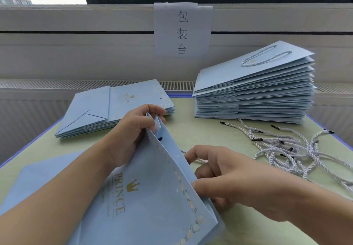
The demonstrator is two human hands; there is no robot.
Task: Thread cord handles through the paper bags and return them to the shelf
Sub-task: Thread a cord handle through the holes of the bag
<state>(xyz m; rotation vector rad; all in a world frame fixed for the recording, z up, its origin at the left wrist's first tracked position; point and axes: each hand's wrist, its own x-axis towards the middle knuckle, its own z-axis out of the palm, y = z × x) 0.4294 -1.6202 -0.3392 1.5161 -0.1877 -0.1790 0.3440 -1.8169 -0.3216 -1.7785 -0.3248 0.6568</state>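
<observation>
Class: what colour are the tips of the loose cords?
Black tips on pale grey-white cords, head view.

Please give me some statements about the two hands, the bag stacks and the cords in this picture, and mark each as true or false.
1. The left hand grips the top edge of the held bag. True.
2. The taller stack is on the left. False: it is on the right; the shorter stack is left.
3. The loose cords lie right of the held bag. True.
4. The right hand holds scissors. False: it holds none.
</observation>
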